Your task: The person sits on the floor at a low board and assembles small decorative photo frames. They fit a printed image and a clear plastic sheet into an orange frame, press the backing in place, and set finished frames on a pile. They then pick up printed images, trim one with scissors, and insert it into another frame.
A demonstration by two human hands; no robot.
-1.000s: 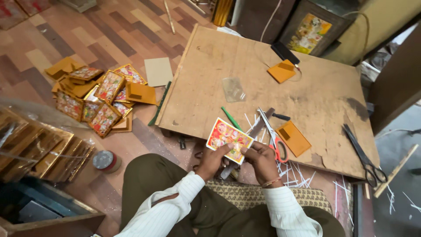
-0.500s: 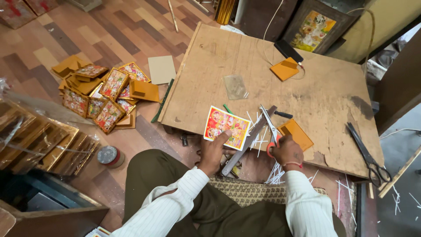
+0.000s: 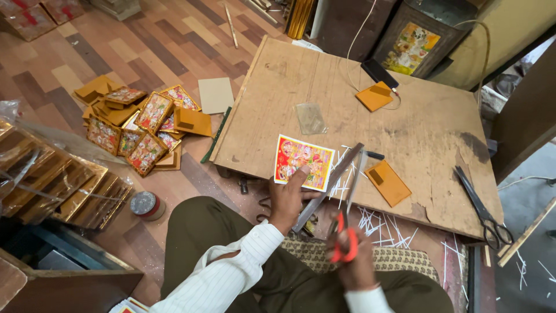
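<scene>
Two hands work at our wooden board. Our left hand pins a colourful print flat; our right hand grips red-handled scissors. Blades could snag the print's edge if it slides.

The right hand is blurred, so its grip on the red-handled scissors cannot be made out. Part of the metal ruler is covered by the left hand. The framed pictures at the left are cut off by the edge.
</scene>
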